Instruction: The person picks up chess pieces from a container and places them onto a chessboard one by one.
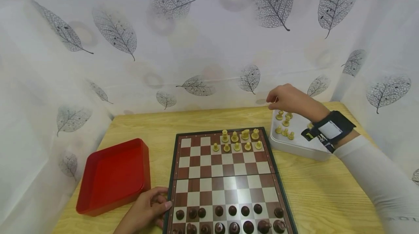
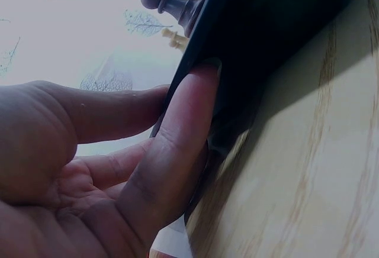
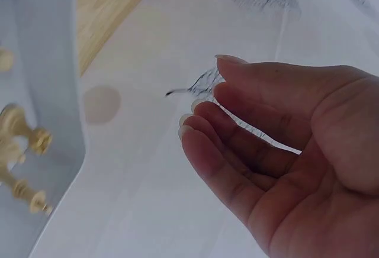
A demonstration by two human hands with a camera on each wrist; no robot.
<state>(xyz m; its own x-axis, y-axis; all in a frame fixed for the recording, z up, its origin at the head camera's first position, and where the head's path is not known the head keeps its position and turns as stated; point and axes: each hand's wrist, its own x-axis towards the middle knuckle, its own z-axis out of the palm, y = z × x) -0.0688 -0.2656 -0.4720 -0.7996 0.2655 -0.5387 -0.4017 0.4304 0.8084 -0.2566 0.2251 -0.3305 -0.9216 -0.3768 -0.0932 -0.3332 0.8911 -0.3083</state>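
Note:
A brown-and-white chessboard (image 1: 217, 183) with a dark rim lies on the table. Several dark chess pieces (image 1: 234, 227) stand along its near side, and several cream chess pieces (image 1: 237, 146) stand at the far right part. My left hand (image 1: 144, 210) grips the board's left edge; in the left wrist view its thumb and fingers pinch the dark rim (image 2: 260, 39), close to a dark pawn (image 2: 177, 6). Over the far side of a white tray (image 1: 294, 147), my right hand (image 1: 289, 99) hovers with fingers loosely bent. Nothing shows between them in the right wrist view.
Several loose cream pieces (image 1: 285, 132) stand or lie in the white tray, right of the board. To the left is a red tray (image 1: 112, 206) with nothing in it. A leaf-patterned white curtain (image 1: 203, 44) hangs behind the wooden table (image 1: 144, 121).

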